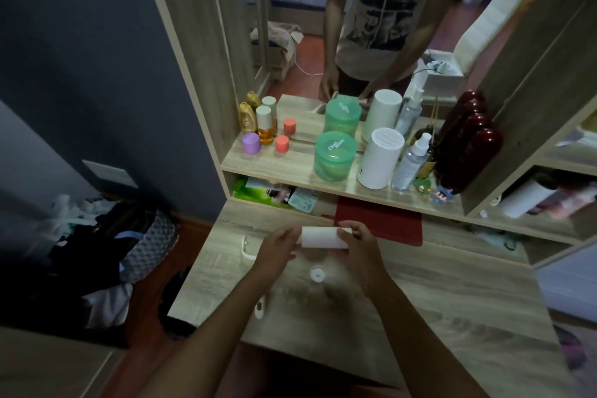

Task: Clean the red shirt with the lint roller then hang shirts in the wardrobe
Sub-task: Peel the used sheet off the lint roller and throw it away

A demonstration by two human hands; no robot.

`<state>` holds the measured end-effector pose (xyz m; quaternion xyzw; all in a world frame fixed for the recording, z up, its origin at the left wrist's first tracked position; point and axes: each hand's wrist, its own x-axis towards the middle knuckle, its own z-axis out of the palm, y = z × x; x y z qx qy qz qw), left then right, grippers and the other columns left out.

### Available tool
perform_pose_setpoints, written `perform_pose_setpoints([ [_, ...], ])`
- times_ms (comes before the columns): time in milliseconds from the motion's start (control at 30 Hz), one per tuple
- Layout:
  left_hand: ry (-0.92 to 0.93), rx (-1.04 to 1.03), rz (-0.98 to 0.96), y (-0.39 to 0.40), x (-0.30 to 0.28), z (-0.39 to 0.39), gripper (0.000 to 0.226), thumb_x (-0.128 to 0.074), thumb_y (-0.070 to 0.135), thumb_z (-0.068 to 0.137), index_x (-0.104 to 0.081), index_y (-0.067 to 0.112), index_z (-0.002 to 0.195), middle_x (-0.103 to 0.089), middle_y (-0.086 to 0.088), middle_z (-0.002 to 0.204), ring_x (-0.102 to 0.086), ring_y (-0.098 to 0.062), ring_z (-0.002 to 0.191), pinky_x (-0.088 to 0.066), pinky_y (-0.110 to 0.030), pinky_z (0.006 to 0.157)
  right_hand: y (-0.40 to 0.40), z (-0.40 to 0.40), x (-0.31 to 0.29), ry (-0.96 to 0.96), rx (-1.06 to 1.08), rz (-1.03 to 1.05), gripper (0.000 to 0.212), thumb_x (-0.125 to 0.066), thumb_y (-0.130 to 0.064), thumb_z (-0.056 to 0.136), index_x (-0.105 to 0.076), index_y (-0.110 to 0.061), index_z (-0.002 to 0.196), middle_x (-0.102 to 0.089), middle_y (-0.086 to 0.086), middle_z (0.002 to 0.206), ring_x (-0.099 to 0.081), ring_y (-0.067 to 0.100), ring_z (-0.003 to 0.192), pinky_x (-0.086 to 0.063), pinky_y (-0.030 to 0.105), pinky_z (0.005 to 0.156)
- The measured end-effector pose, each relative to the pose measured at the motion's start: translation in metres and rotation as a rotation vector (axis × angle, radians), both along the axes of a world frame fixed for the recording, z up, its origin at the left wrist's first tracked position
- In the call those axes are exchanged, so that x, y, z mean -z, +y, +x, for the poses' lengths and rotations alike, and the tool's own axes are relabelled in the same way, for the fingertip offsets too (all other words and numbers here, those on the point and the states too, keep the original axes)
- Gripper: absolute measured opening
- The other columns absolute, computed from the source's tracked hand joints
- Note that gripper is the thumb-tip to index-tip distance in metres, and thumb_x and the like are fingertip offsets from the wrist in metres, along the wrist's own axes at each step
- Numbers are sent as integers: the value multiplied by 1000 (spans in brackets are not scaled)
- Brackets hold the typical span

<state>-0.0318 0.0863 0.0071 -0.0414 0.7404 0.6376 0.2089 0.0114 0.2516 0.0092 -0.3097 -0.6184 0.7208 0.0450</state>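
Fingers of the left hand and right hand curl around opposite ends of a white lint roller, held level above the table, its long axis running left to right. A small white cap lies beneath. A red cloth lies at the table's far edge, under a shelf of bottles and jars.
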Motion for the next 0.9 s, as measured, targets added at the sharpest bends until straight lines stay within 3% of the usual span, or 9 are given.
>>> perform_pose_setpoints([
  [100,-10,-63,72,-7,-10,-5,17,-52,23,97,-64,18,108,-64,-2,94,-61,-16,89,-52,-26,76,-17,-8,-7,58,20,-174,12,-56,2,89,-59,-7,97,-56,11,112,-59,28,99,-58,38,73],
  [233,-53,-111,119,-19,-10,-7,31,-52,28,97,-64,10,120,-65,-12,108,-62,-20,95,-54,-33,85,-29,-10,-11,83,12,-285,16,-55,2,90,-57,-3,104,-57,11,103,-61,24,91,-58,38,73],
  [333,-56,-126,136,-23,-11,-5,27,-52,28,97,-64,14,117,-65,-13,112,-64,-21,99,-55,-33,85,-35,-8,-11,101,16,-314,17,-54,2,90,-56,-2,107,-56,9,101,-61,24,90,-58,35,71],
  [467,-30,-139,160,-29,-14,-2,22,-54,25,96,-64,17,115,-65,-12,114,-64,-25,103,-57,-30,83,-40,-5,-7,103,9,-329,12,-56,0,89,-61,-8,97,-57,12,104,-61,28,93,-56,43,79],
  [600,2,-182,120,-19,-20,3,28,-46,28,100,-64,15,116,-65,-11,105,-63,-26,103,-54,-44,91,-48,-6,-12,108,4,-371,14,-57,0,89,-58,-6,101,-57,12,102,-62,28,93,-59,35,71],
  [700,127,-147,51,-13,-22,6,19,-45,32,100,-64,28,96,-66,-7,93,-65,-27,95,-54,-51,88,-58,-7,-12,119,18,-381,18,-60,0,88,-56,-4,105,-56,16,106,-62,31,96,-60,29,64],
  [767,189,-142,-7,-16,-23,5,16,-51,30,97,-63,33,89,-67,-1,87,-67,-26,91,-55,-51,85,-58,-9,-10,113,-6,-350,26,-67,-12,85,-58,-3,108,-58,19,114,-63,34,103,-60,34,69],
  [833,188,-168,-30,-18,-25,1,13,-53,27,96,-64,31,90,-67,0,88,-67,-24,90,-56,-49,85,-51,-13,-5,102,-57,-335,53,-69,-38,78,-58,-3,116,-62,18,117,-64,31,101,-57,39,74],
  [900,145,-216,-20,-21,-25,-2,13,-52,24,97,-64,19,97,-66,-8,93,-65,-24,92,-56,-48,86,-45,-15,1,19,-58,-257,51,-56,-45,88,-55,-6,120,-63,15,114,-63,31,96,-49,36,71],
])
